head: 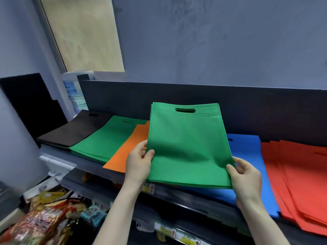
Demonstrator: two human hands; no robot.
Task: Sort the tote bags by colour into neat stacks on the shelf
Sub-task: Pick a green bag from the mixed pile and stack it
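Observation:
I hold a thin bundle of green tote bags (187, 147) tilted above the dark shelf (177, 193), handle cut-out facing away. My left hand (139, 163) pinches its lower left edge, thumb on top. My right hand (246, 175) grips the lower right corner. On the shelf, from left to right, lie a black stack (76, 129), a green stack (106, 138), an orange stack (127, 152), a blue stack (247, 167) partly hidden under the held bags, and a loosely fanned red stack (300, 177).
A dark back panel (194, 99) runs behind the shelf below a grey wall. A clear water bottle (76, 94) stands behind the shelf's left end. Lower shelves at the bottom left hold packaged snacks (44, 220) and price labels.

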